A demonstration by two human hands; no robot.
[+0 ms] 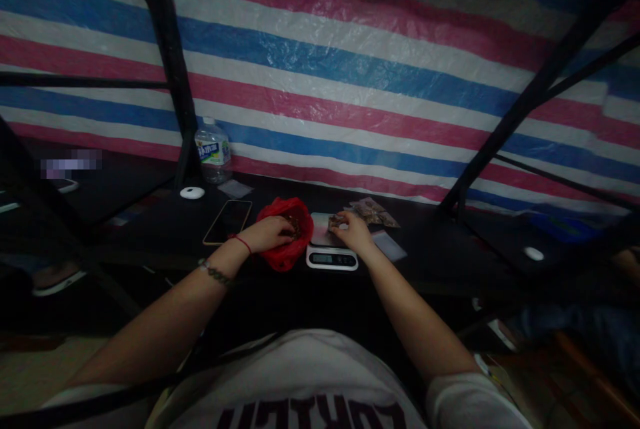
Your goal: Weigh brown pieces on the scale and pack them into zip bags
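Observation:
My left hand [273, 232] reaches into an open red plastic bag [280, 257] that holds small brownish pieces. Its fingers curl inward among the pieces, and the fingertips are hidden. To the right stands a white digital scale [332, 258] with a metal plate and a small display. Over the plate, my right hand [354, 231] pinches a small clear plastic bag [336, 222] with brownish bits in it. Behind that hand lie several filled clear bags [375, 211]. A flat, clear bag [390, 246] rests just right of the scale.
Left of the red bag lies a phone [228, 222]. A plastic bottle [214, 152], a white oval object [192, 193] and another flat bag [235, 189] are behind it. Black metal posts [173, 62] frame the dark table [425, 262], with striped sheeting [320, 82] behind.

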